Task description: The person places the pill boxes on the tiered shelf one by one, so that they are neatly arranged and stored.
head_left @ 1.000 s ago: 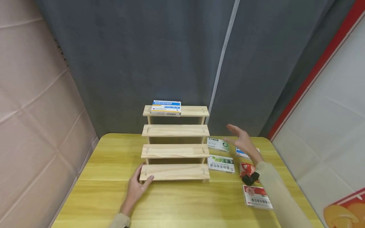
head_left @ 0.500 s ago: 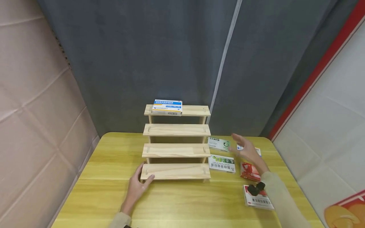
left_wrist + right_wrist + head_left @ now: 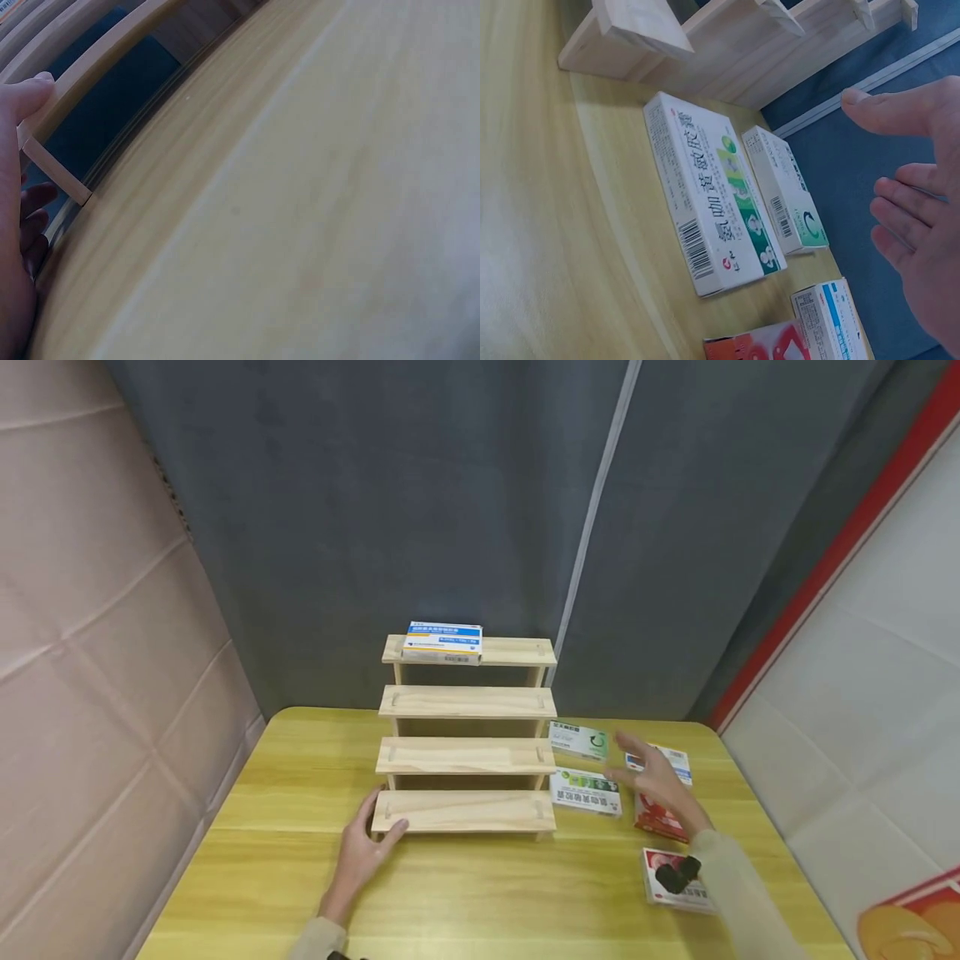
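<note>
A four-step wooden display rack (image 3: pixel 465 812) stands on the table. My left hand (image 3: pixel 358 856) grips the left end of its lowest step, thumb on top and fingers round the side, as the left wrist view also shows. To the right of the rack my right hand (image 3: pixel 660 783) hovers, fingers spread and holding nothing. Beneath and around it lie medicine boxes: a white-and-green box (image 3: pixel 716 195), a smaller white-and-green box (image 3: pixel 786 191) behind it, a blue-and-white box (image 3: pixel 675 762) and a red box (image 3: pixel 660 820), the last two partly hidden by the hand.
Another blue-and-white medicine box (image 3: pixel 442 643) lies on the rack's top step, left of its middle. Nearer the front right, a red-and-white box (image 3: pixel 678 897) lies partly behind the right wrist camera. A dark grey curtain (image 3: pixel 375 527) hangs behind the table (image 3: pixel 450 902).
My right hand has come down and nearer, from above the far boxes to over the blue-and-white and red boxes. My left hand keeps its grip on the rack.
</note>
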The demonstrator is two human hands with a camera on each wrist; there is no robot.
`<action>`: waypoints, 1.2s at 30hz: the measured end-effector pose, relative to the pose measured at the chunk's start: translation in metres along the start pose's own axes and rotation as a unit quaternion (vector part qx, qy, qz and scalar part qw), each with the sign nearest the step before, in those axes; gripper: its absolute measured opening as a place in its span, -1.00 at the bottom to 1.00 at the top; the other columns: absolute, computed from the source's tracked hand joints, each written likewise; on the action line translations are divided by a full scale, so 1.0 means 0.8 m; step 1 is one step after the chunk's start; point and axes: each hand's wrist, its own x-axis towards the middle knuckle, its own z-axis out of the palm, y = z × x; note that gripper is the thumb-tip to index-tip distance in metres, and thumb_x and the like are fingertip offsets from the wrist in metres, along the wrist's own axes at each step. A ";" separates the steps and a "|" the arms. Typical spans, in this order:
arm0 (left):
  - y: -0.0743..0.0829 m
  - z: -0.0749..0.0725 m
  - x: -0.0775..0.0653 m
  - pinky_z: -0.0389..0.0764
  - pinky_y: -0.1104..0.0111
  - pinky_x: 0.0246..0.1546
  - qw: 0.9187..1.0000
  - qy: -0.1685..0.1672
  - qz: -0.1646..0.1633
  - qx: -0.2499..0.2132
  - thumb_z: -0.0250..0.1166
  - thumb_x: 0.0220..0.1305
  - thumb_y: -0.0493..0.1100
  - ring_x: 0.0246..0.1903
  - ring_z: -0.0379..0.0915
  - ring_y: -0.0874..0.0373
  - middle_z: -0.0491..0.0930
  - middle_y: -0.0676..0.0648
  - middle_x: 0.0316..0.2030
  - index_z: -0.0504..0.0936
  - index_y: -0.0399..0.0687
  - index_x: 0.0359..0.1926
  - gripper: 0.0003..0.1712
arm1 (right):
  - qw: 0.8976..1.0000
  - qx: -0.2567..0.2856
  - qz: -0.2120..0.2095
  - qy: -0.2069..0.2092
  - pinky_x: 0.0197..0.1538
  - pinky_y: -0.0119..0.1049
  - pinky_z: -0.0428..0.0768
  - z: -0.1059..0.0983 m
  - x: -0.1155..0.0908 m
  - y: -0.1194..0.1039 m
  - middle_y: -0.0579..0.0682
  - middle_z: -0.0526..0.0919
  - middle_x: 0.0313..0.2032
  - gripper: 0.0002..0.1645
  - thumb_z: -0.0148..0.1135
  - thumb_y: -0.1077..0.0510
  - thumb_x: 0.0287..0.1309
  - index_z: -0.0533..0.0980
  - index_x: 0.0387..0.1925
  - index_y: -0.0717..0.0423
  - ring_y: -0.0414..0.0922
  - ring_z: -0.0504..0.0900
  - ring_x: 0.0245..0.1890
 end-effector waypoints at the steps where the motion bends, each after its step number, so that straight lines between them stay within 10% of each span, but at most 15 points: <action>1: 0.000 0.000 0.000 0.49 0.24 0.35 1.000 0.000 0.002 -0.001 0.47 0.25 -0.11 0.30 0.44 -0.23 0.42 -0.32 0.37 0.23 -0.15 0.52 -0.09 | 1.000 0.000 0.000 -0.002 0.42 0.42 0.28 0.001 0.000 0.002 0.35 0.20 0.50 0.04 0.41 0.04 0.22 0.07 0.56 0.23 0.41 0.24 0.43; 21: 0.008 0.001 -0.001 0.27 0.75 0.25 1.000 0.000 0.003 -0.009 0.46 0.25 -0.19 0.34 0.39 -0.27 0.38 -0.37 0.39 0.20 -0.23 0.51 -0.09 | 0.997 -0.031 0.055 -0.054 0.47 0.45 0.14 0.024 -0.009 0.035 0.32 0.11 0.54 0.19 0.49 -0.04 0.12 0.02 0.57 0.25 0.43 0.09 0.49; 29: 0.054 -0.008 -0.005 0.40 0.58 0.28 1.000 -0.010 0.000 0.012 0.45 0.24 -0.20 0.30 0.43 -0.30 0.39 -0.43 0.35 0.22 -0.41 0.46 -0.11 | 0.995 -0.070 0.051 -0.058 0.51 0.42 0.02 0.030 -0.008 0.040 0.37 0.19 0.50 0.22 0.54 -0.07 0.01 0.09 0.53 0.31 0.39 0.04 0.52; 36: 0.057 -0.009 -0.005 0.43 0.52 0.30 1.000 -0.008 0.007 0.003 0.46 0.23 -0.22 0.29 0.43 -0.32 0.40 -0.44 0.34 0.24 -0.42 0.45 -0.13 | 0.994 -0.082 0.030 -0.061 0.52 0.41 0.04 0.035 -0.006 0.051 0.40 0.22 0.48 0.25 0.60 -0.04 -0.04 0.12 0.50 0.37 0.39 0.09 0.50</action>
